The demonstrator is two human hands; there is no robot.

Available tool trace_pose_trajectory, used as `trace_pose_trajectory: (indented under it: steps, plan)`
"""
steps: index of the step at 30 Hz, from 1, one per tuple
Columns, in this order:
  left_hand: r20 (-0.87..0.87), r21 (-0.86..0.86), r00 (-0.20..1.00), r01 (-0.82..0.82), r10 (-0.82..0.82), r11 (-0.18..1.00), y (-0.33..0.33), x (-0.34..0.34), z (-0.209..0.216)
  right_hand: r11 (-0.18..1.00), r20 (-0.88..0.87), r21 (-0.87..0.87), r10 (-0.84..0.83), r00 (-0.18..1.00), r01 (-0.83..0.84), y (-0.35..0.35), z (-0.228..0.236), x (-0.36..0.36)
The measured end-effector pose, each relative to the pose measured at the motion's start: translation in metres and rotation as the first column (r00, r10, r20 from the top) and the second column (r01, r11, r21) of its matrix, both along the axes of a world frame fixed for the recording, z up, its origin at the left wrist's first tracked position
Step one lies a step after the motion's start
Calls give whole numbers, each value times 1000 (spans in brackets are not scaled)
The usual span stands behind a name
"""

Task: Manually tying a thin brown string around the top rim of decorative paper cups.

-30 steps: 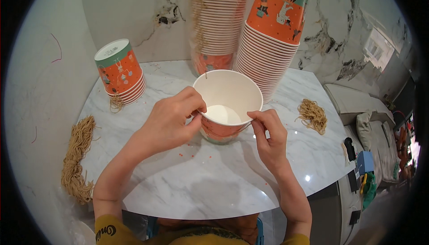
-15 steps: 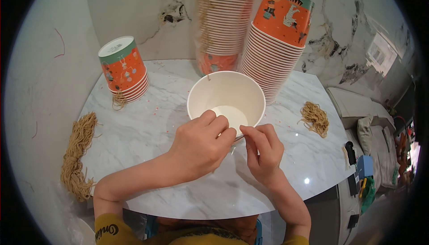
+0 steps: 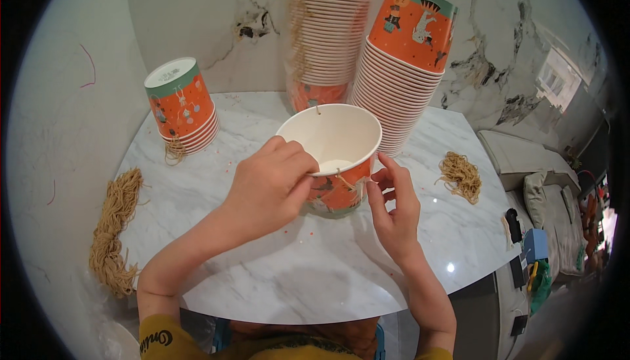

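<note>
In front of me a paper bucket point(image 3: 335, 192), orange and green outside and white inside, tilts toward me. My left hand point(image 3: 269, 183) is closed on its near left rim, fingers inside and thumb outside. A thin tan string point(image 3: 357, 188) comes out just under the near rim and runs to the right along the wall. At that side my right hand point(image 3: 397, 206) has thumb and fingers curled together at the string; the exact grip is partly hidden. A bit of string shows at a hole in the far rim.
A tall stack of nested buckets point(image 3: 403, 91) and a bagged stack point(image 3: 331, 32) stand behind. A shorter bucket stack point(image 3: 184, 107) is at the left. Tan string bundles lie at the left table edge point(image 3: 115, 235) and at the right point(image 3: 461, 176). Beyond is a grey sofa point(image 3: 558, 209).
The bucket has tipped, bringing its outer wall and the string into view. My left hand has shifted left onto the rim. The right hand has moved right, away from the near rim.
</note>
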State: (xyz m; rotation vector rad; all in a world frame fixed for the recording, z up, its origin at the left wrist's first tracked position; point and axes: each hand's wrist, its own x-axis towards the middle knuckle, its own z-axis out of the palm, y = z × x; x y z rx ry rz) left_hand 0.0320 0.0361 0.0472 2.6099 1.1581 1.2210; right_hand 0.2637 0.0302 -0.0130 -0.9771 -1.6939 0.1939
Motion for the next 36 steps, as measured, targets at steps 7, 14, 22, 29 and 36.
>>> trace_pose_trajectory:
  steps: [7,14,22,29,36]
  plan:
    - [54,-202,999,10,1,979,12,-19,11,956,-14,-284,-76,997,69,14,-27,13]
    - [85,-304,996,-7,34,953,17,-28,13,561,-620,-674,-75,781,-481,16,-13,12]
    - [136,-319,991,49,-6,946,21,-29,15,437,-800,-587,-184,571,-681,19,-22,18]
    - [141,-403,988,108,-55,909,22,-33,19,468,-824,-544,-145,547,-696,16,-18,15]
    - [27,-375,999,29,-20,927,21,-31,17,524,-768,-586,-117,630,-618,14,-15,8]
